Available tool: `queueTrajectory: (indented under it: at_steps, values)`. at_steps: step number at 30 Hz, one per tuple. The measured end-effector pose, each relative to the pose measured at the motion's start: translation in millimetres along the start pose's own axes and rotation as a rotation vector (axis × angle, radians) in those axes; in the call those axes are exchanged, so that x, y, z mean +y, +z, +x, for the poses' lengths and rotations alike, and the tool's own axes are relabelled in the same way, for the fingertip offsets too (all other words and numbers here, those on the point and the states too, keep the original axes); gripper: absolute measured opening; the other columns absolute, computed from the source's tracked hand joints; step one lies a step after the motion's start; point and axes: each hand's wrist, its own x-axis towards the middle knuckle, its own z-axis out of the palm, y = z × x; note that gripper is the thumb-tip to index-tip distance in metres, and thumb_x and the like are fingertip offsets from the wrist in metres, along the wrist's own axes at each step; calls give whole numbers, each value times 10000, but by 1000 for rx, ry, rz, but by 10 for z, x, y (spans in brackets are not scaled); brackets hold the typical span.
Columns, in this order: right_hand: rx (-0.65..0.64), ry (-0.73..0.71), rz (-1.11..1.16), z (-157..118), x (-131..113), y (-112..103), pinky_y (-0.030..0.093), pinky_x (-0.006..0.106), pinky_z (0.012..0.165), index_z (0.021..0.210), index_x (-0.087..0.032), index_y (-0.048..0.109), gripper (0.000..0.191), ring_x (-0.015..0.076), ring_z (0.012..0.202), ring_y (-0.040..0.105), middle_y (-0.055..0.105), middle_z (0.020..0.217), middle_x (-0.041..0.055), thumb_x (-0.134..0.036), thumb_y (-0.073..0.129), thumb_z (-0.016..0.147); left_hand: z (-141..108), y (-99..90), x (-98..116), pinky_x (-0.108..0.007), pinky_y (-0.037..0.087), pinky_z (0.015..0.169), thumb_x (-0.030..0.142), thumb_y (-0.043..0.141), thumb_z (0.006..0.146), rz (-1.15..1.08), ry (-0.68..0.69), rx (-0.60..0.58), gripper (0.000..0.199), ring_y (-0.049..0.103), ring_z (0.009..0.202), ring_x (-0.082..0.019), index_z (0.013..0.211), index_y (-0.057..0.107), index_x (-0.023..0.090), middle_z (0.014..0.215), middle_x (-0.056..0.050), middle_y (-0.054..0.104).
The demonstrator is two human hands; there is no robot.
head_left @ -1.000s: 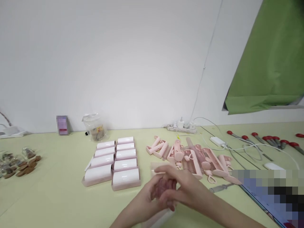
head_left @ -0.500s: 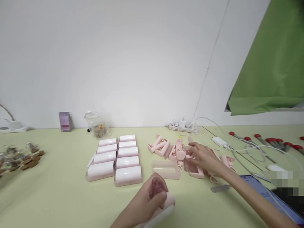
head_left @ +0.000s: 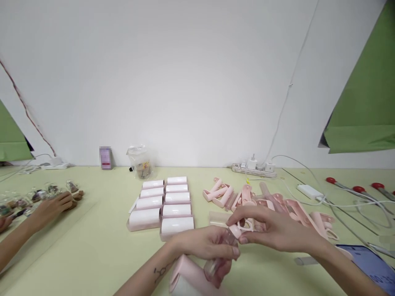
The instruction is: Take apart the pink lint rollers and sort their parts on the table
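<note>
My left hand [head_left: 212, 246] is wrapped round a clear tube [head_left: 211, 268], held at a slant above the table. At the tube's upper end, my right hand [head_left: 271, 228] pinches a pale pink cap [head_left: 235, 231] against it. A white loop [head_left: 247, 224] hangs beside the cap, near the right fingers. Whether the cap is seated on the tube cannot be made out. Below my left hand lies a pink and white roll [head_left: 189, 275], cut off by the frame's edge. Behind my right hand is a pile of pink plastic parts [head_left: 222, 192].
White rolls in clear cases [head_left: 177, 227] stand in two columns left of centre. A phone [head_left: 367, 263], cables and red-topped tools [head_left: 358, 189] lie right. A power strip [head_left: 254, 169] runs along the wall. Another person's hand [head_left: 58, 203] reaches among small items at left.
My right hand has come from the pink pile to the tube, bringing a pink cap. My left hand has turned the tube to a slant. The view has swung left, showing another person's arms.
</note>
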Motion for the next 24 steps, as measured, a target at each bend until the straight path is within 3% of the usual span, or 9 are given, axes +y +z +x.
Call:
queueTrajectory:
  at_steps: [5, 9, 13, 15, 18, 20, 24]
  values:
    - [-15, -41, -43, -30, 2, 81, 432, 258, 687, 926, -268, 613, 193, 157, 771, 552, 637, 840, -13, -371, 561, 771, 25, 32, 12, -214, 362, 397, 732, 485, 570, 67, -80, -24, 574, 463, 344, -98, 444, 492, 172, 353, 46, 431]
    - [-84, -36, -64, -53, -19, 136, 434, 261, 666, 900, -251, 616, 193, 158, 739, 552, 633, 814, -3, -382, 558, 770, 44, 116, -49, -217, 321, 376, 776, 508, 458, 32, -120, 29, 595, 405, 312, -85, 444, 461, 183, 336, 56, 406]
    - [-89, -52, -23, -55, 14, 95, 428, 277, 715, 952, -260, 589, 214, 168, 806, 545, 622, 885, 1, -388, 518, 795, 86, 166, -68, -205, 299, 369, 713, 540, 517, -75, -6, 109, 555, 390, 309, -69, 427, 431, 177, 329, 66, 376]
    - [-34, -28, -1, -38, 10, 64, 422, 281, 731, 1014, -284, 555, 239, 172, 840, 533, 603, 956, 0, -393, 485, 813, 134, 185, -50, -190, 333, 392, 597, 539, 613, -109, 64, 202, 480, 453, 359, -70, 437, 454, 158, 376, 43, 433]
    - [170, 76, 32, 14, -28, 56, 421, 254, 651, 1032, -295, 513, 255, 153, 763, 521, 579, 922, -4, -430, 415, 839, 238, 242, -6, -170, 336, 318, 424, 491, 670, -206, 40, 289, 343, 496, 370, -85, 481, 497, 137, 445, 7, 501]
    - [287, 135, 38, 49, -50, 79, 400, 238, 586, 889, -249, 540, 263, 139, 670, 496, 559, 774, -10, -450, 377, 849, 310, 303, 26, -164, 306, 251, 345, 475, 649, -294, 54, 351, 275, 453, 314, -83, 452, 451, 156, 400, 33, 452]
    - [370, 185, 75, 85, -32, 164, 339, 226, 489, 633, -201, 489, 350, 119, 530, 421, 449, 558, -34, -469, 387, 835, 423, 425, 80, -152, 290, 232, 252, 480, 613, -392, 98, 440, 232, 355, 260, -63, 433, 349, 186, 312, 84, 330]
